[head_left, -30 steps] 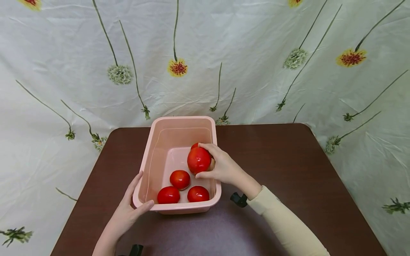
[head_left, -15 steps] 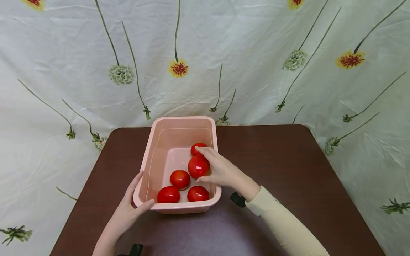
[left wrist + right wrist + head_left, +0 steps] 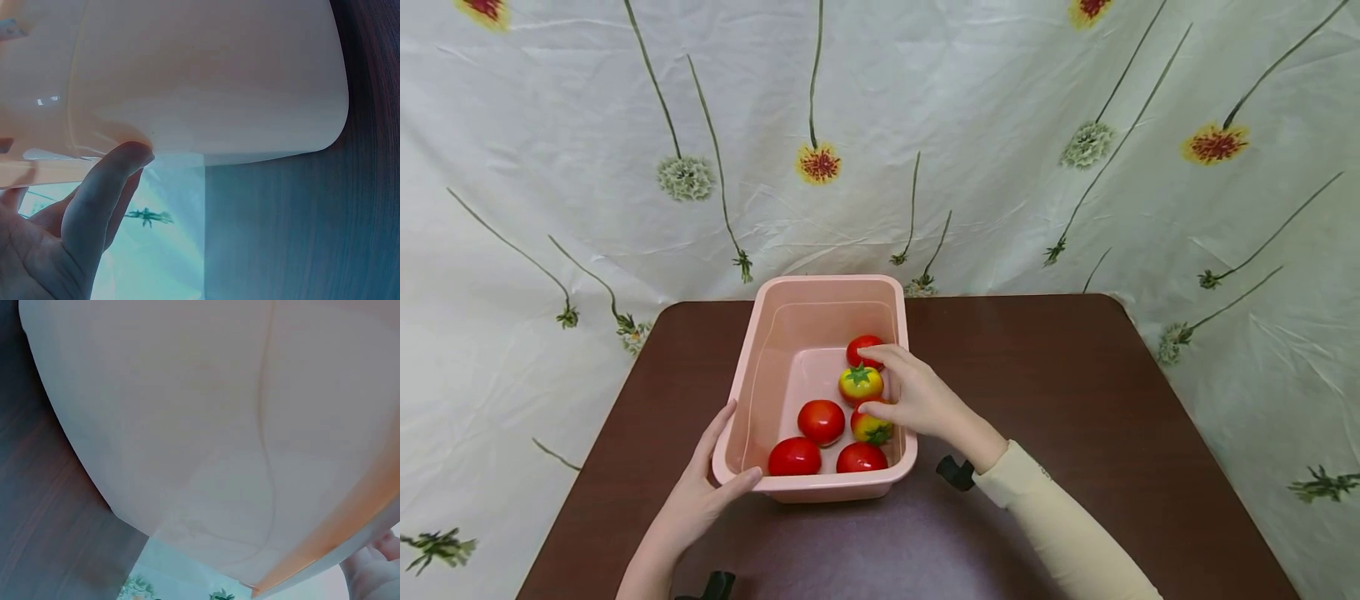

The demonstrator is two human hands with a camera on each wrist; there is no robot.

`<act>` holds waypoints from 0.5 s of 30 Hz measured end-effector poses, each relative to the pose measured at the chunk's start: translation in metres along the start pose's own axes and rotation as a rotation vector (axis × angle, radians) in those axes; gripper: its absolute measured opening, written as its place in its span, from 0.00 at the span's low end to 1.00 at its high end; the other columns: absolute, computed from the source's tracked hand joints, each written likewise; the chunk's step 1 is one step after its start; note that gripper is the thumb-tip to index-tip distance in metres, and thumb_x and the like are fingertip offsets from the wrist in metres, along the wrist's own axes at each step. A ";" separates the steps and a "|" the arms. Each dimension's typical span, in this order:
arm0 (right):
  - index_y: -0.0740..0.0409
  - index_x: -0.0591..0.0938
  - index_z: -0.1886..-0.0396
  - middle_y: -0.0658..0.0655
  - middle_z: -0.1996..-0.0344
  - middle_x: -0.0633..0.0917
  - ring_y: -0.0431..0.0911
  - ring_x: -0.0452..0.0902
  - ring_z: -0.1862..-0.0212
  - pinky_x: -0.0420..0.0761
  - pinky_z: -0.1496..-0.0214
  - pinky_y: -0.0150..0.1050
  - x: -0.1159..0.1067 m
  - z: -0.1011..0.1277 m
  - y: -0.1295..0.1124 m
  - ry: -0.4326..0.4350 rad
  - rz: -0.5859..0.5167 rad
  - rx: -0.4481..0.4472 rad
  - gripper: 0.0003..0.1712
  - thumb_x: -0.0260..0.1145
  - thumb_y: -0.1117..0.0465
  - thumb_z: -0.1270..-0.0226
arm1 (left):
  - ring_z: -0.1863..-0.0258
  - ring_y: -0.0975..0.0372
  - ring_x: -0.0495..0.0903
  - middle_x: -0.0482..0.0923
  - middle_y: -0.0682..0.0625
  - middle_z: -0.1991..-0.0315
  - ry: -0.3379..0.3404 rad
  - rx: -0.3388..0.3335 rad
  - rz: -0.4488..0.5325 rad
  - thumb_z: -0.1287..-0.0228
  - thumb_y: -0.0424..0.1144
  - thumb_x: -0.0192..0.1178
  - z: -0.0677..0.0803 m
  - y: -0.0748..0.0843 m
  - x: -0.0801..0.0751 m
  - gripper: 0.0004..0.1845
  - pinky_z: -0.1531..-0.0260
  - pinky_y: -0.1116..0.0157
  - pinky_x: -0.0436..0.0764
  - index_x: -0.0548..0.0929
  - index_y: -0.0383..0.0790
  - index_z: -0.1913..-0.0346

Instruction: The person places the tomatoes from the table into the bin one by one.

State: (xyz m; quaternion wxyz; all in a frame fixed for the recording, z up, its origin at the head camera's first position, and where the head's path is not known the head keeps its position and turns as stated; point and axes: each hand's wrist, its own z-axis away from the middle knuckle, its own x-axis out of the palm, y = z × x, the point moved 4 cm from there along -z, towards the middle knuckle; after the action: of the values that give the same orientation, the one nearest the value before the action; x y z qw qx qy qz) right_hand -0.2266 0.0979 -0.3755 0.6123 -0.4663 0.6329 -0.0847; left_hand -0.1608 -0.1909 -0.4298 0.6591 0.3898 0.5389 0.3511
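Note:
A pink plastic bin [image 3: 831, 287] stands on the table. Inside it lie several tomatoes, among them a plain red tomato [image 3: 822, 422]. Two others have yellow tops and green leaves: the upper leafy tomato [image 3: 859, 385] and the lower leafy tomato [image 3: 876, 430]. My right hand [image 3: 921, 396] reaches over the bin's right rim with fingers and thumb spread apart. Its thumb overlaps the lower leafy tomato; contact is unclear. My left hand [image 3: 700, 492] rests at the near left corner, straight fingers along the side and thumb [image 3: 103, 194] touching the bin wall.
The brown table [image 3: 1037, 375] reaches out on both sides of the bin. Behind it hangs a white cloth [image 3: 985, 100] printed with flowers. A black strap piece [image 3: 957, 472] shows by the right wrist.
My right hand held a red tomato above the bin, lowered it and let go. Two tomatoes with green leaves now show below the hand. My left hand has stayed put.

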 end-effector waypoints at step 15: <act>0.58 0.75 0.36 0.59 0.41 0.78 0.53 0.75 0.37 0.77 0.39 0.50 -0.010 0.000 0.012 0.263 -0.144 0.091 0.30 0.71 0.62 0.38 | 0.28 0.42 0.53 0.44 0.39 0.22 -0.006 -0.011 -0.031 0.39 0.43 0.67 -0.005 0.000 -0.002 0.51 0.36 0.55 0.72 0.44 0.59 0.21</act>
State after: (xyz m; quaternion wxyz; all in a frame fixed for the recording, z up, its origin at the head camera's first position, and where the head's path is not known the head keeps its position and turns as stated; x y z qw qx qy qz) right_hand -0.2338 0.1113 -0.3771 0.5369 -0.4669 0.6683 -0.2173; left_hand -0.1659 -0.1918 -0.4291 0.6682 0.3788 0.5409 0.3426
